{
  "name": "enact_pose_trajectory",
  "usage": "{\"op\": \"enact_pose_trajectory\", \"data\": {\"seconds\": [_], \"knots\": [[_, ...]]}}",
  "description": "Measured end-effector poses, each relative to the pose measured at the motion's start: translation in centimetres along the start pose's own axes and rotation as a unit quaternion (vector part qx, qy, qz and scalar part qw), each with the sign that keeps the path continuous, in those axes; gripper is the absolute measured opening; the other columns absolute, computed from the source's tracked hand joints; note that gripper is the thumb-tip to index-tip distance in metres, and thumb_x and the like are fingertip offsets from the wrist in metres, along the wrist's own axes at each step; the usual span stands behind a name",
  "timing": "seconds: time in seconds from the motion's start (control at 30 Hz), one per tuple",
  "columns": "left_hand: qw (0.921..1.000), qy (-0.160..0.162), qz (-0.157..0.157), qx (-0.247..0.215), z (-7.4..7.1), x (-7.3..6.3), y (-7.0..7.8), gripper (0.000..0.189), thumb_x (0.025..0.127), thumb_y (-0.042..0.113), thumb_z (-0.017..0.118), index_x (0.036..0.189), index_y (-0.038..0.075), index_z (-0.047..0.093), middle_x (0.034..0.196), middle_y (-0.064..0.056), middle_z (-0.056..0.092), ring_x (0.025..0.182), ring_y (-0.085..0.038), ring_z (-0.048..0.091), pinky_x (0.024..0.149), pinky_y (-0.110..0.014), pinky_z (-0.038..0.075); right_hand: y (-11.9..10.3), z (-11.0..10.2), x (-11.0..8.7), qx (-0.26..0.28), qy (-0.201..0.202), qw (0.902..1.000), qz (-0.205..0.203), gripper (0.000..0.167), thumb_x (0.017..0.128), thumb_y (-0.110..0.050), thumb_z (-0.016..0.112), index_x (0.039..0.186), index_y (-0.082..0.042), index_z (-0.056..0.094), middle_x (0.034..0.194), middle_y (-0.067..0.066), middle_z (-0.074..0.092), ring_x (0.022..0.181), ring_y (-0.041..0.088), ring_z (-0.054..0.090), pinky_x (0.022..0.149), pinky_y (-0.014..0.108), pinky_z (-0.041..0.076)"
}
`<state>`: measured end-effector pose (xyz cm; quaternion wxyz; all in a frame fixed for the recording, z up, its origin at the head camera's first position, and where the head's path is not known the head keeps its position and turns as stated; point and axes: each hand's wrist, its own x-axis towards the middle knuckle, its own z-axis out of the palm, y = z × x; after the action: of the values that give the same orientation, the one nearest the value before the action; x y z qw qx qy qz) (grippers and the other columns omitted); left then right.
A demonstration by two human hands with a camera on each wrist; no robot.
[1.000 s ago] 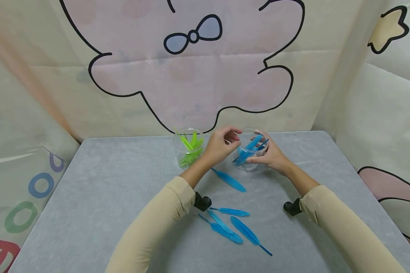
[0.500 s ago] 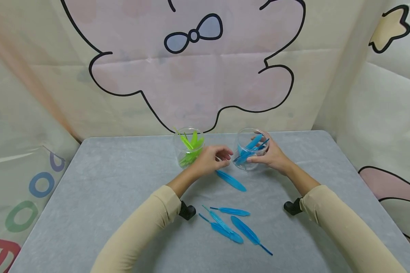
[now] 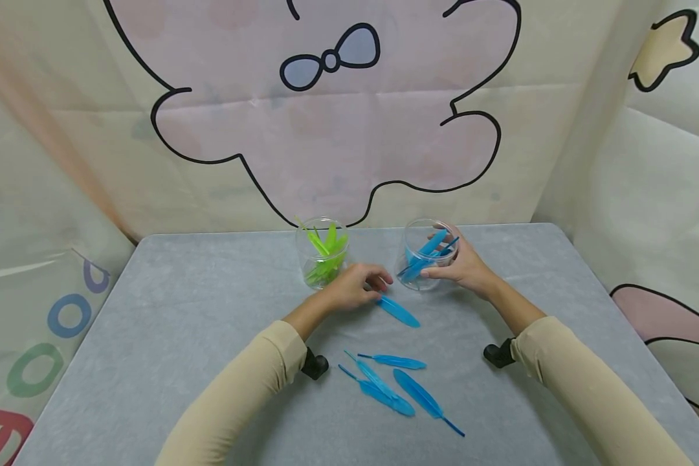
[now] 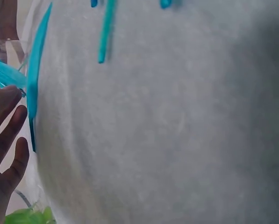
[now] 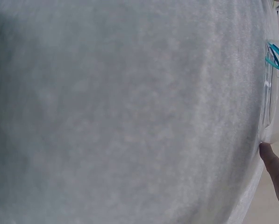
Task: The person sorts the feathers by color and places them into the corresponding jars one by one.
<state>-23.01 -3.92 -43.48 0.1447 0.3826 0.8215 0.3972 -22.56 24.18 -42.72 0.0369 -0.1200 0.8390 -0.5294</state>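
Note:
In the head view, a lone blue feather (image 3: 400,312) lies on the table, its quill end hidden under my left hand (image 3: 358,287). The left wrist view has this feather (image 4: 34,79) beside my spread, slightly bent fingers, with nothing pinched between them. My right hand (image 3: 470,268) grips a clear plastic cup (image 3: 406,249) from its right side, thumb in front and fingers behind. Blue feathers (image 3: 433,244) lean inside that cup. At the edge of the right wrist view, a fingertip (image 5: 266,151) shows near the cup's base.
A second clear cup (image 3: 304,262) with lime-green feathers (image 3: 331,244) stands left of the first, just behind my left hand. Closer to me lie several loose blue feathers (image 3: 418,390). A printed cloth wall (image 3: 221,129) rises behind the grey table (image 3: 210,310).
My left hand has moved from beside the blue-feather cup's rim down and left to the lone feather's quill end. The right hand and its cup have stayed in place.

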Motion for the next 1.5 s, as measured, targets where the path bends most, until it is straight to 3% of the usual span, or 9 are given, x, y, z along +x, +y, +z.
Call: {"op": "enact_pose_trajectory", "data": {"seconds": [0.5, 0.93, 1.5], "knots": [[0.9996, -0.027, -0.001, 0.010, 0.6, 0.1, -0.8, 0.031, 0.088, -0.007, 0.069, 0.118, 0.001, 0.067, 0.109, -0.009, 0.071, 0.102, -0.018, 0.066, 0.091, -0.028, 0.052, 0.0, 0.1, 0.0, -0.004, 0.006, 0.9999, 0.010, 0.097, 0.083, -0.013, 0.082, 0.157, -0.024, 0.021, 0.151, 0.019, 0.040, 0.130, 0.034, 0.040, 0.087, 0.017, 0.048], [0.9987, -0.027, 0.002, 0.042, 0.6, 0.2, -0.7, 0.031, 0.087, -0.005, 0.072, 0.116, 0.004, 0.069, 0.093, -0.002, 0.071, 0.089, -0.013, 0.065, 0.084, -0.025, 0.051, 0.0, 0.1, -0.1, 0.008, 0.005, 0.9999, 0.009, 0.099, 0.083, -0.010, 0.082, 0.157, -0.023, 0.019, 0.151, 0.020, 0.038, 0.130, 0.035, 0.039, 0.086, 0.016, 0.048], [0.9964, -0.025, 0.018, 0.079, 0.1, 0.1, 0.7, 0.022, 0.090, 0.001, 0.071, 0.111, 0.009, 0.072, 0.084, 0.003, 0.068, 0.078, -0.008, 0.060, 0.074, -0.022, 0.050, 0.1, 0.2, 0.0, 0.015, 0.006, 0.9999, 0.006, 0.097, 0.083, -0.010, 0.082, 0.157, -0.022, 0.020, 0.151, 0.020, 0.038, 0.129, 0.034, 0.041, 0.084, 0.016, 0.049]]}}
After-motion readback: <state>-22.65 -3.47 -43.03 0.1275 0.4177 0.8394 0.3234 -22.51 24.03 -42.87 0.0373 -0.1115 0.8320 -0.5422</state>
